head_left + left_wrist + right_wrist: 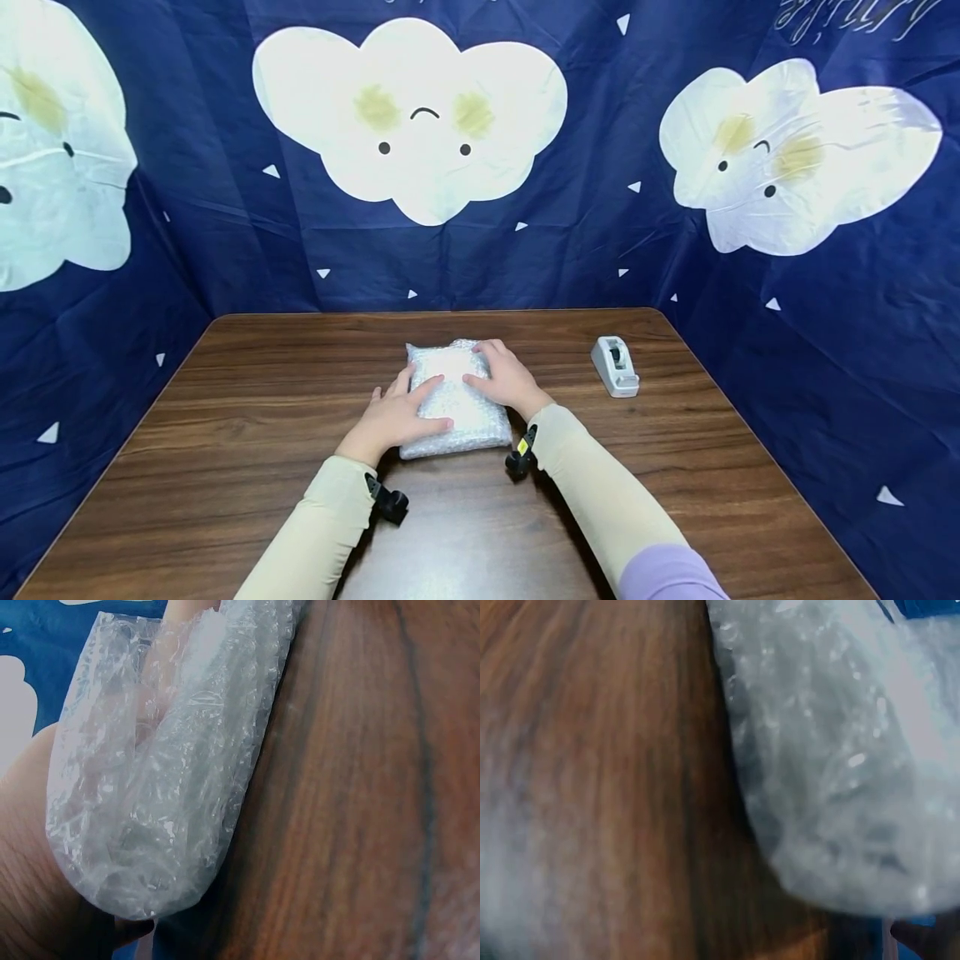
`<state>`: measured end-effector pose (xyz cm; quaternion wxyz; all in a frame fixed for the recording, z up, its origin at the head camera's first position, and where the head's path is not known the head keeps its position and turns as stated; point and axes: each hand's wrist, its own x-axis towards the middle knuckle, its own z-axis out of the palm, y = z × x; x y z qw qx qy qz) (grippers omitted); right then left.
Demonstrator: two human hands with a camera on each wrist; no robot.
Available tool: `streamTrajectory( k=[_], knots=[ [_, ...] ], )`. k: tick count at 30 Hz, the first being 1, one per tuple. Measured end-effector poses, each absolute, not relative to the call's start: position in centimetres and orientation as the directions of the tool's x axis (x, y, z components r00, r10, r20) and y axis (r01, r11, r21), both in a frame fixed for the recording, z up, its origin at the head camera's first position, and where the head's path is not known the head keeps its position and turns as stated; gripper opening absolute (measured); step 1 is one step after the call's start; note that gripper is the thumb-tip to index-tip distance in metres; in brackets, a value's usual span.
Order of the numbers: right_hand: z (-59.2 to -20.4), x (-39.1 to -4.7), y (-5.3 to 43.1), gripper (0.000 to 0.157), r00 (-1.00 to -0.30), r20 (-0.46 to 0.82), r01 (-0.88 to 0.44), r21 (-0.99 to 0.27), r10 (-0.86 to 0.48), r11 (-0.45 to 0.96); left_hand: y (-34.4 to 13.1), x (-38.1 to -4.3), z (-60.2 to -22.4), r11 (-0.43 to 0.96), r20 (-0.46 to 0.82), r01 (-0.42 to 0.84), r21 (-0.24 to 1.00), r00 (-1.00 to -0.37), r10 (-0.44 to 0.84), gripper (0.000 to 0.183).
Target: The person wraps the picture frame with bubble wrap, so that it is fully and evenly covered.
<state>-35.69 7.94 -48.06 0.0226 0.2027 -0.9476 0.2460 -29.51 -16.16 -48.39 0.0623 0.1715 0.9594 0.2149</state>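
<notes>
A flat parcel wrapped in clear bubble wrap point(457, 425) lies on the table between both hands. My left hand point(393, 421) rests on its left side with fingers spread and thumb stretched across the top. On the far right part of the parcel lies my right hand point(506, 379), its thumb pointing inward over the wrap. Close up in the left wrist view, a rounded fold of bubble wrap point(172, 817) partly covers the left hand. The right wrist view holds the rounded edge of the wrap point(817, 772), with the right fingers out of sight. What the wrap contains cannot be made out.
A white tape dispenser point(615, 367) stands at the right on the brown wooden table point(277, 400). Dark blue cloth point(480, 267) with white clouds hangs behind and beside the table. Each wrist carries a small black camera point(392, 505).
</notes>
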Motion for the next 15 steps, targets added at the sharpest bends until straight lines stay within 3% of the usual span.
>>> streamTrajectory(
  k=[6, 15],
  knots=[
    [-48.09, -35.77, 8.02, 0.074, -0.905, 0.101, -0.414, -0.444, -0.414, 0.795, -16.09, -29.59, -48.27, 0.850, -0.067, 0.276, 0.449, -0.938, 0.341, 0.093],
    [-48.13, -36.09, 8.14, 0.079, -0.901, 0.079, -0.423, -0.387, -0.427, 0.819, -15.98, -30.50, -48.69, 0.846, -0.063, 0.278, 0.454, -0.938, 0.342, 0.096]
  ],
)
